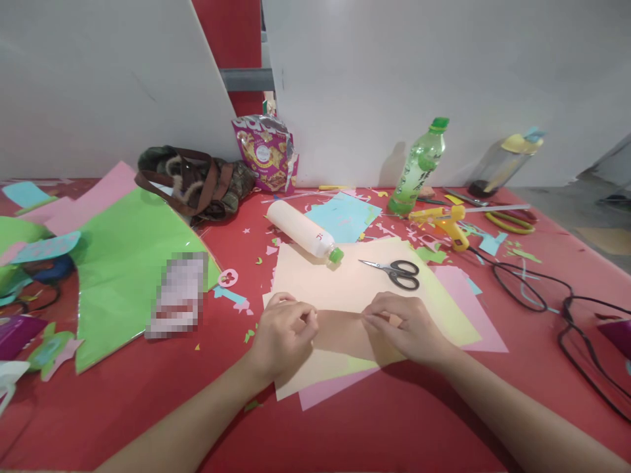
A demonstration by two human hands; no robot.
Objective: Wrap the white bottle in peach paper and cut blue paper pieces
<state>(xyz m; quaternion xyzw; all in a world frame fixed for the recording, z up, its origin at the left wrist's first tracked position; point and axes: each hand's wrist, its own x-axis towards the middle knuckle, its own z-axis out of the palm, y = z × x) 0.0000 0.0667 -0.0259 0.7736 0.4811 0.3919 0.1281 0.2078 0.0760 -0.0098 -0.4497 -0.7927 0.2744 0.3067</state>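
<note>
Both my hands are over a stack of peach paper (340,292) on the red table. My left hand (286,335) is closed, its thumb and forefinger pinched at the left end of a shaded brownish-peach band of paper (340,328). At the band's right end, my right hand (404,325) pinches with bent fingers. Whether the band is a separate strip or a raised part of the top sheet I cannot tell. Beyond the hands lie small scissors (397,272) with black handles, shut, and a bottle wrapped in peach paper (303,230) with a green cap, on its side.
A yellow glue gun (446,223) with a black cord (513,286) lies at the right, near a green drink bottle (419,167) standing upright. Green sheets (123,276), a blurred-out item (180,295) and a camouflage bag (197,184) are at the left. Paper scraps (231,295) are scattered about.
</note>
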